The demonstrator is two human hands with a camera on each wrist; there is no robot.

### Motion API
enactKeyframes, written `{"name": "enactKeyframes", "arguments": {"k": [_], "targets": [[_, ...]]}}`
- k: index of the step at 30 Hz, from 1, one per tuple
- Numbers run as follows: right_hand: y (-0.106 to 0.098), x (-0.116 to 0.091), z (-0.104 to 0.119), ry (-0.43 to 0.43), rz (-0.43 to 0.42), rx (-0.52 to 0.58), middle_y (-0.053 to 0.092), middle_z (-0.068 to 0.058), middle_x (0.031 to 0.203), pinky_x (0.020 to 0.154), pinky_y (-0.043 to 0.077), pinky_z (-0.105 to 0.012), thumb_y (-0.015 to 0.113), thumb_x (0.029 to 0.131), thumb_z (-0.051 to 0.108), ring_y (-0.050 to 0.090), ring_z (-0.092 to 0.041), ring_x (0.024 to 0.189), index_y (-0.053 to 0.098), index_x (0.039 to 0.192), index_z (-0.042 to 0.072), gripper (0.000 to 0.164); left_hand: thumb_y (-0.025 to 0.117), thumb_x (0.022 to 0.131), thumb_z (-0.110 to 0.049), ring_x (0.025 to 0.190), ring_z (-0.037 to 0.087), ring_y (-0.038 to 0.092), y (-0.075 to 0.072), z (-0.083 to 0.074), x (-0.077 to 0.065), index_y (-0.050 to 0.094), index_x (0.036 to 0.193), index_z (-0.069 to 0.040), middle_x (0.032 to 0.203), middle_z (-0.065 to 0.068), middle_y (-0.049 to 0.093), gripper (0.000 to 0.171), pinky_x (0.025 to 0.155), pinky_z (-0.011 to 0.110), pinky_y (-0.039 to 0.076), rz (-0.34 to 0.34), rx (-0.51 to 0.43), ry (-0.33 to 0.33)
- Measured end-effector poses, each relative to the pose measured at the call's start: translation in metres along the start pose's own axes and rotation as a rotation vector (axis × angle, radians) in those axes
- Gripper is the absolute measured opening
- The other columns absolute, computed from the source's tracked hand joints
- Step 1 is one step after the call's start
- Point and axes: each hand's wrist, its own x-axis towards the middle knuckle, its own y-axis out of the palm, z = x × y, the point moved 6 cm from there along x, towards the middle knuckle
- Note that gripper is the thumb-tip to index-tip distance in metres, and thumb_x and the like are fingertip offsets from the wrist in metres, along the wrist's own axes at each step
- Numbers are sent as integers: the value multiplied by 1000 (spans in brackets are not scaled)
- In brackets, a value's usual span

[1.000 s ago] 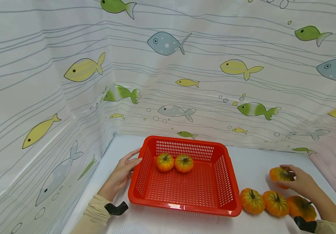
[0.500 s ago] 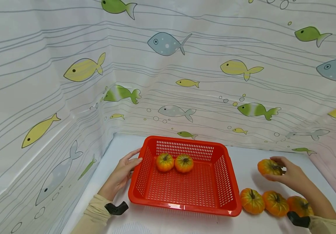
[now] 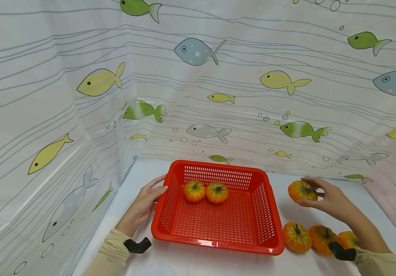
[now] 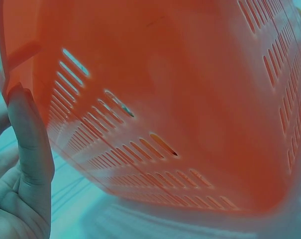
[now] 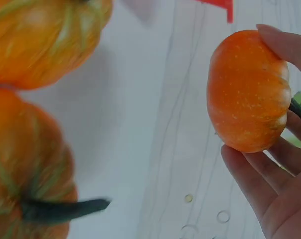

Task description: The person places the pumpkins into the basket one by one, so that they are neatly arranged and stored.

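Note:
A red plastic basket (image 3: 215,241) stands on the white table, with two small orange pumpkins (image 3: 194,191) side by side at its back left. My left hand (image 3: 145,201) holds the basket's left side, thumb at the rim; in the left wrist view the thumb (image 4: 33,139) reaches up to the lip. To the basket's right, my right hand (image 3: 329,197) grips another small pumpkin (image 5: 247,92) between thumb and fingers, its dark stem facing the palm. This pumpkin is raised above the table.
Three more pumpkins (image 3: 297,237) sit in a row at the basket's front right corner; the right wrist and its black camera partly cover the row. A fish-patterned sheet (image 3: 239,115) rises behind and along the left side.
My right hand has lifted the pumpkin and carried it left, closer to the basket. The left hand and the basket have stayed in place.

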Motion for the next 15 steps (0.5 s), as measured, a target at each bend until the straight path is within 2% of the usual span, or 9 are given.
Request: {"name": "enactKeyframes", "arguments": {"k": [8, 15], "targets": [[1, 8, 25, -47, 13, 13, 63, -19, 137, 96, 58, -58, 86, 83, 46, 60, -38, 120, 52, 145, 9, 80, 60, 106, -19, 92, 12, 77, 0, 0, 0, 36, 159, -17, 113, 3, 75, 59, 82, 36, 64, -6, -5, -2], [2, 16, 44, -126, 15, 26, 65, -16, 134, 94, 60, -56, 86, 83, 44, 61, -36, 119, 52, 146, 10, 80, 60, 106, -20, 92, 12, 76, -1, 1, 0, 37, 158, -19, 112, 2, 75, 57, 81, 35, 65, -17, 10, -5]]}}
